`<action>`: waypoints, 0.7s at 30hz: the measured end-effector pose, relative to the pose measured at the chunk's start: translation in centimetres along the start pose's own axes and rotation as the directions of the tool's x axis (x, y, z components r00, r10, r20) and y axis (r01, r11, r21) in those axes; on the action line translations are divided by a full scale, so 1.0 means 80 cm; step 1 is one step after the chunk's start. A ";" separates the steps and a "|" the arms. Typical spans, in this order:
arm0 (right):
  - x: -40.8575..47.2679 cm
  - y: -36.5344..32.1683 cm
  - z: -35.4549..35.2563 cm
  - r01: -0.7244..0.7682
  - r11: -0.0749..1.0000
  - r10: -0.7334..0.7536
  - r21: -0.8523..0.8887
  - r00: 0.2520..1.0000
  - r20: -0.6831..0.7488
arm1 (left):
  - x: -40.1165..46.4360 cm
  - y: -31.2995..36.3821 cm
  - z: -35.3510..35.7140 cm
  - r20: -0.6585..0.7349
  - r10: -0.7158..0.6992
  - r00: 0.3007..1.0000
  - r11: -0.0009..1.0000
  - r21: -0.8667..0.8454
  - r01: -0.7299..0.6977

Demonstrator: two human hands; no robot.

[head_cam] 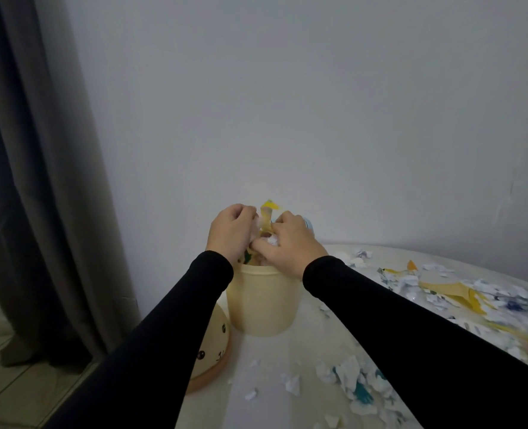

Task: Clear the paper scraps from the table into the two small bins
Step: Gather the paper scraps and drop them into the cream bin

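Reaching out over the cream bin (pixel 261 300), we have both hands close together just above its mouth, fingers curled around a bunch of paper. Our left hand (pixel 231 232) grips white and yellow pieces, and a yellow strip (pixel 268 212) sticks up between the two hands; our right hand (pixel 290 243) clutches a crumpled white scrap (pixel 270 241) right beside it. The bin stands upright near the left edge of the white tabletop (pixel 275 354), and more coloured paper shows inside its rim, though our hands hide most of the opening. We can read no brand or writing anywhere; the only markings are small dark dots and shapes on a domed cream lid (pixel 211 351) with a brown rim, lying just left of the bin and partly covered by our left sleeve (pixel 151 345). A bit of pale blue (pixel 309 226) peeks out behind the right hand, too hidden to name. Torn paper scraps (pixel 355 382), white with teal patches, lie near us on the tabletop, and a larger spread of white and yellow scraps (pixel 451 292) lies to the right, blurred and cut off by the frame edge. A grey curtain (pixel 39 181) hangs at the left.
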State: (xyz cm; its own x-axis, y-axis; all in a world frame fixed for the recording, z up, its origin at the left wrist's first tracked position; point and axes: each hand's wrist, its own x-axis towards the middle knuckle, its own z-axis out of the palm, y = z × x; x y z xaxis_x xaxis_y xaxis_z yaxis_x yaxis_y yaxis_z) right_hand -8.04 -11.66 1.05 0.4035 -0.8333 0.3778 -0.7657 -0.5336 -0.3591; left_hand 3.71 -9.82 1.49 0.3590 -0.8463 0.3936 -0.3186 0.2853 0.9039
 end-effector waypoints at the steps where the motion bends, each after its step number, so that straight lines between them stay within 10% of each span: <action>1: -0.002 0.002 -0.001 0.011 0.999 -0.011 -0.046 1.000 0.005 | -0.001 0.001 0.000 -0.008 0.001 1.000 1.000 -0.006 -0.001; 11: -0.037 0.033 0.007 -0.030 0.883 0.033 0.469 0.999 0.003 | -0.001 -0.004 -0.002 0.131 0.021 0.991 0.995 0.095 -0.033; 21: -0.052 0.036 0.006 -0.048 0.881 0.056 0.471 0.998 -0.004 | -0.037 0.020 -0.003 0.030 0.244 0.969 0.960 0.131 -0.246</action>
State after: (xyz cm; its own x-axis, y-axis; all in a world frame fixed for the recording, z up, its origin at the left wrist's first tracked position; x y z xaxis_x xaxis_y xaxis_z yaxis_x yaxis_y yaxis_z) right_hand -11.65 -9.77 -2.00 0.3579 -0.8613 0.3606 -0.4577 -0.4984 -0.7363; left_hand 2.36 -6.72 1.84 0.2437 -0.7645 0.5968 -0.5092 0.4229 0.7496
